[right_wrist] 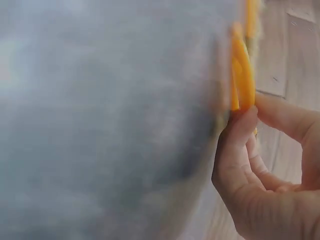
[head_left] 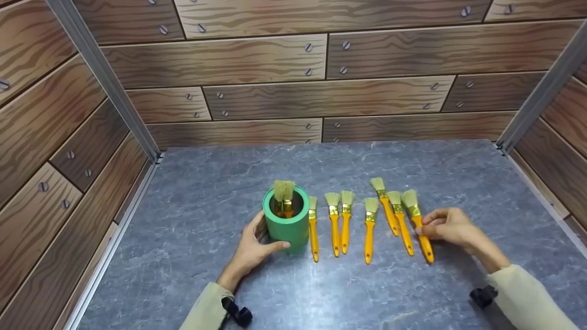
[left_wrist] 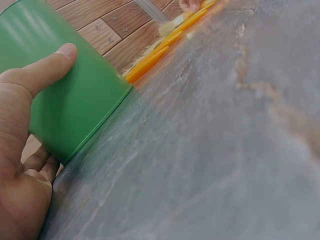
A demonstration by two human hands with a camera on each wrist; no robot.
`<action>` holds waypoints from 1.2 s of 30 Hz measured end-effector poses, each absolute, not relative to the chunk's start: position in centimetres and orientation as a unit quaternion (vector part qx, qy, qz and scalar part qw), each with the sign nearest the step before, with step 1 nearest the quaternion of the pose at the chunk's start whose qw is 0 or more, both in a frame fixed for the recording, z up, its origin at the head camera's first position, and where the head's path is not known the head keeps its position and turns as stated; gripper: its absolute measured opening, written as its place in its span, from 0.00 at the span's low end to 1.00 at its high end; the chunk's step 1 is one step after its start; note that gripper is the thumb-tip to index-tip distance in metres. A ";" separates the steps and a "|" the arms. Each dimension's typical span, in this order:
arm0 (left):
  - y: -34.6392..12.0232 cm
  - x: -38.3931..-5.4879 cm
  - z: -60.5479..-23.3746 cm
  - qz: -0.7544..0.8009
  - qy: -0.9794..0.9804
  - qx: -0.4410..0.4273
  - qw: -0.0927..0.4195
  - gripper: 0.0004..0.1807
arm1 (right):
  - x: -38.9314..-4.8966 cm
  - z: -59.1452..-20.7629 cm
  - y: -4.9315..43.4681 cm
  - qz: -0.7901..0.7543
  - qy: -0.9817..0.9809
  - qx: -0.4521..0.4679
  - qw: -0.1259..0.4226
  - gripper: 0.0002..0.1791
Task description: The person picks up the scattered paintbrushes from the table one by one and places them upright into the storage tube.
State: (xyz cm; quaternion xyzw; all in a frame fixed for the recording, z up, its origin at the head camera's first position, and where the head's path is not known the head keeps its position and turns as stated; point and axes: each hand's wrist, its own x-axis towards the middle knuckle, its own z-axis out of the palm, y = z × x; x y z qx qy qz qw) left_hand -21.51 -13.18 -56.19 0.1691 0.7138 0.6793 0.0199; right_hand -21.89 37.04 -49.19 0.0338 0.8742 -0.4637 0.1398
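Observation:
My left hand [head_left: 251,247] grips a green cylindrical can [head_left: 288,233] that stands upright, open end up. Two paintbrushes [head_left: 284,190] poke out of it with their bristles up. In the left wrist view the thumb lies along the can's wall [left_wrist: 85,95], with other fingers behind it. To the right, my right hand [head_left: 451,229] pinches the orange handle of the rightmost paintbrush [head_left: 427,250] between thumb and fingers; its bristles point away from me. The right wrist view shows this handle [right_wrist: 244,80] at the fingertips.
Several more paintbrushes lie between the hands, including one close beside the can [head_left: 313,238], one in the middle [head_left: 368,238] and one next to the pinched brush [head_left: 404,233]. The grey marbled tabletop [head_left: 206,183] is bounded by wood-patterned walls [head_left: 266,101] with metal corner posts.

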 end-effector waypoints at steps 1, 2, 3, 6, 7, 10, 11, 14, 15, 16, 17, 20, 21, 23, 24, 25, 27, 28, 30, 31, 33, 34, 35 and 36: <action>-13.1 -21.5 -56.2 0.678 0.715 0.170 0.020 0.56 | -22.0 -48.9 37.3 -0.476 0.867 0.030 0.144 0.18; -13.1 -21.6 -56.1 0.677 0.716 0.169 0.021 0.56 | -22.1 -48.7 37.5 -0.487 0.861 0.026 0.146 0.18; -13.1 -21.6 -56.1 0.676 0.717 0.168 0.020 0.56 | -22.2 -48.4 37.7 -0.497 0.855 0.022 0.147 0.18; -13.1 -21.5 -56.2 0.676 0.718 0.166 0.021 0.56 | -22.4 -47.6 37.8 -0.511 0.847 0.009 0.147 0.19; -13.0 -21.5 -56.2 0.676 0.718 0.165 0.022 0.56 | -22.4 -47.3 37.7 -0.514 0.845 0.006 0.147 0.19; -13.0 -21.6 -56.2 0.678 0.716 0.166 0.022 0.56 | -22.5 -46.5 37.1 -0.520 0.842 -0.002 0.142 0.22; -13.0 -21.6 -56.2 0.679 0.715 0.166 0.022 0.56 | -22.6 -46.2 36.8 -0.524 0.840 -0.005 0.141 0.22; -13.0 -21.7 -56.2 0.682 0.711 0.169 0.019 0.56 | -22.5 -45.4 35.5 -0.540 0.831 -0.013 0.136 0.24; -13.0 -21.7 -56.2 0.683 0.711 0.168 0.018 0.56 | -22.5 -45.2 35.1 -0.544 0.828 -0.020 0.133 0.24; -13.0 -21.7 -56.2 0.683 0.711 0.168 0.018 0.57 | -22.4 -44.9 34.6 -0.547 0.827 -0.024 0.129 0.24; -13.0 -21.7 -56.2 0.682 0.712 0.167 0.017 0.57 | -22.4 -44.6 34.1 -0.547 0.827 -0.029 0.125 0.23; -13.0 -21.6 -56.2 0.678 0.716 0.164 0.017 0.58 | -22.0 -43.8 32.6 -0.548 0.827 -0.046 0.114 0.22; -13.0 -21.6 -56.2 0.677 0.717 0.162 0.018 0.58 | -21.9 -43.5 32.1 -0.548 0.827 -0.053 0.110 0.22; -13.0 -21.6 -56.1 0.677 0.719 0.160 0.019 0.58 | -21.7 -42.9 31.1 -0.551 0.825 -0.066 0.104 0.21; -13.0 -21.6 -56.1 0.676 0.719 0.160 0.020 0.59 | -21.6 -42.6 30.6 -0.555 0.822 -0.072 0.103 0.20; -13.0 -21.6 -56.1 0.677 0.719 0.159 0.021 0.59 | -21.5 -42.4 30.1 -0.560 0.818 -0.079 0.103 0.20; -13.1 -21.5 -56.1 0.675 0.720 0.159 0.022 0.59 | -21.3 -41.8 29.0 -0.571 0.810 -0.091 0.103 0.20; -13.1 -21.5 -56.0 0.674 0.721 0.159 0.023 0.59 | -21.2 -41.5 28.5 -0.577 0.804 -0.098 0.102 0.19; -13.1 -21.5 -56.0 0.671 0.724 0.159 0.025 0.59 | -21.1 -41.0 27.6 -0.588 0.795 -0.110 0.102 0.20; -13.1 -21.5 -56.0 0.669 0.725 0.160 0.026 0.59 | -21.0 -40.7 27.1 -0.591 0.791 -0.118 0.100 0.19; -13.1 -21.5 -56.0 0.668 0.727 0.160 0.028 0.59 | -20.9 -40.3 26.2 -0.596 0.786 -0.132 0.097 0.19; -13.1 -21.5 -56.0 0.667 0.727 0.159 0.028 0.59 | -20.9 -40.0 25.8 -0.596 0.785 -0.139 0.095 0.19; -13.1 -21.5 -56.0 0.667 0.727 0.159 0.027 0.59 | -20.9 -39.8 25.4 -0.594 0.786 -0.144 0.094 0.19; -13.1 -21.5 -55.9 0.667 0.727 0.160 0.026 0.59 | -20.9 -39.6 25.0 -0.590 0.787 -0.151 0.093 0.19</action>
